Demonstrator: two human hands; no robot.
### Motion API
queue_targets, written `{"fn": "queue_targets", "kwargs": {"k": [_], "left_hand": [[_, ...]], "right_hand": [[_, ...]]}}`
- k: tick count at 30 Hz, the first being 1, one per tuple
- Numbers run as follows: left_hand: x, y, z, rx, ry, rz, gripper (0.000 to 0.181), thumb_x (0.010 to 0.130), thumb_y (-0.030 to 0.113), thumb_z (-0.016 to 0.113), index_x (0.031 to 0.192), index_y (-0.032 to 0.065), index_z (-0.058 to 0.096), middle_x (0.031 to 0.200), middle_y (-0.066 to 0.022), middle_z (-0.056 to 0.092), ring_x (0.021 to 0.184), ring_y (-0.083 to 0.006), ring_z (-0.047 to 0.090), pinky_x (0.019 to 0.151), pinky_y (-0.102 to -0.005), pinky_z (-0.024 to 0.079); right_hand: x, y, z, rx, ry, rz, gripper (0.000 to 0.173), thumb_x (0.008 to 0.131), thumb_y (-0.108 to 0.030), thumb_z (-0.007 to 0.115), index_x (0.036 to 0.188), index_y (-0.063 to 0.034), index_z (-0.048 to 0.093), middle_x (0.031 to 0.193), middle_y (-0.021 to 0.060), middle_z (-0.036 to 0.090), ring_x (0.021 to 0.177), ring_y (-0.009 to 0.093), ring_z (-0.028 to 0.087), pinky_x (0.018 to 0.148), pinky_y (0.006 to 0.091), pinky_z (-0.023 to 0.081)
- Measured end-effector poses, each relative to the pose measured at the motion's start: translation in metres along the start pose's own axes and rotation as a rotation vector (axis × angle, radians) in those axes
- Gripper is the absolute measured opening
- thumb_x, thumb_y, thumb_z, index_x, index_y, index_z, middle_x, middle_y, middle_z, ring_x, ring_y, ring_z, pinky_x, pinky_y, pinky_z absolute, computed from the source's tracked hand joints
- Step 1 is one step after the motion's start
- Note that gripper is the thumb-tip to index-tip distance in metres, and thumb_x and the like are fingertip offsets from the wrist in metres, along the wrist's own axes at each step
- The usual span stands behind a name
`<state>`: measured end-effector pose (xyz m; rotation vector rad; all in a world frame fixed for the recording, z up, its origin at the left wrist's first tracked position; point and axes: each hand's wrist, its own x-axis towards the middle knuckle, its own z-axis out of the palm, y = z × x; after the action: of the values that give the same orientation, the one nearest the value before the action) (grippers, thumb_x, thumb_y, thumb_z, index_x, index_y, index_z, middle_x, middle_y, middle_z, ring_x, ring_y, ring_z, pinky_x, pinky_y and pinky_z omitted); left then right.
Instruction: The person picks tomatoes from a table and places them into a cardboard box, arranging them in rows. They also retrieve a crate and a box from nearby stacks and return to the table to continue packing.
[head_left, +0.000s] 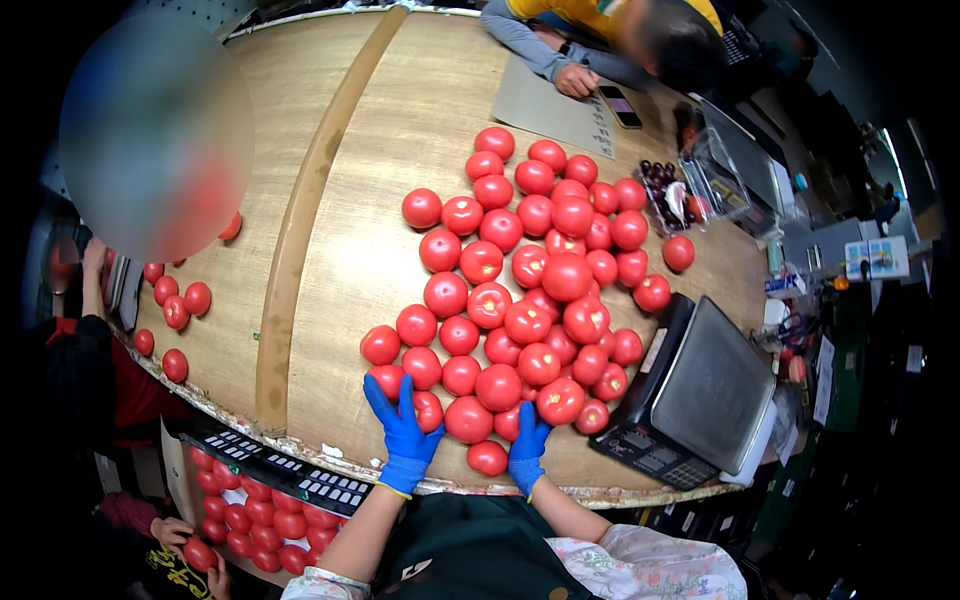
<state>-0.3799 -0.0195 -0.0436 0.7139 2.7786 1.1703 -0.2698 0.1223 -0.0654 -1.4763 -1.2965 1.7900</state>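
Note:
A large heap of red tomatoes (525, 300) covers the middle of the wooden table (360, 247) in front of me. My left hand (409, 441), in a blue glove with a yellow-edged cuff, lies at the near left of the heap. Its fingers are spread against a tomato (428, 412) at the front edge. My right hand (529, 450), gloved alike, rests at the near side with parted fingers beside another tomato (508, 424). Between my hands sit a large tomato (469, 420) and, nearer the edge, a smaller one (487, 458). Neither hand grips a tomato.
A weighing scale (712, 390) stands at right. Beyond lie dark fruit (661, 184) in clear plastic, a phone (620, 106) and a cardboard sheet (555, 105) under a person's hand (576, 79). A wooden strip (300, 225) divides the table. Lower left, another person holds a tomato (199, 554) by a crate (277, 472).

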Motion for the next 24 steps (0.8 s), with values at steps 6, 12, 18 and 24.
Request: {"fn": "queue_targets", "kwargs": {"k": [6, 12, 18, 24], "left_hand": [[0.074, -0.039, -0.011, 0.032, 0.05, 0.051, 0.098, 0.066, 0.022, 0.081, 0.146, 0.0163, 0.024, 0.15, -0.0293, -0.001, 0.137, -0.05, 0.007, 0.11, -0.0564, 0.016], [0.163, -0.038, -0.039, -0.022, 0.079, 0.131, 0.053, 0.065, 0.017, 0.069, 0.114, 0.0115, 0.05, 0.113, -0.0166, 0.051, 0.106, -0.037, 0.049, 0.089, -0.0473, 0.042], [0.01, -0.016, -0.193, -0.668, 0.28, 0.015, 0.041, 0.088, 0.012, 0.062, 0.127, 0.0071, 0.051, 0.122, -0.0084, 0.055, 0.105, -0.0176, 0.056, 0.091, -0.0305, 0.046], [-0.226, -0.061, -0.289, -0.398, 0.693, -0.822, 0.025, 0.092, 0.01, 0.056, 0.116, 0.0005, 0.055, 0.111, -0.0075, 0.059, 0.097, -0.0164, 0.06, 0.085, -0.028, 0.049]], "right_hand": [[0.035, -0.017, 0.074, 0.054, -0.111, -0.069, 0.057, 0.093, -0.034, 0.056, 0.137, -0.0026, 0.039, 0.136, 0.0087, 0.042, 0.121, 0.019, 0.043, 0.103, 0.0345, 0.035], [0.1, -0.049, 0.136, -0.243, -0.357, -0.37, 0.023, 0.096, -0.026, 0.05, 0.108, -0.0062, 0.051, 0.102, 0.0034, 0.048, 0.09, 0.016, 0.046, 0.083, 0.0306, 0.042], [0.013, -0.052, 0.05, -0.624, -0.563, -0.609, 0.073, 0.089, -0.02, 0.057, 0.147, -0.0075, 0.014, 0.151, 0.0172, 0.016, 0.137, 0.029, 0.026, 0.111, 0.0435, 0.022], [-0.007, -0.013, 0.041, -1.163, -0.572, -1.429, 0.067, 0.083, -0.024, 0.067, 0.142, -0.0161, 0.036, 0.15, 0.0235, 0.014, 0.138, 0.045, 0.008, 0.111, 0.0536, 0.013]]}}
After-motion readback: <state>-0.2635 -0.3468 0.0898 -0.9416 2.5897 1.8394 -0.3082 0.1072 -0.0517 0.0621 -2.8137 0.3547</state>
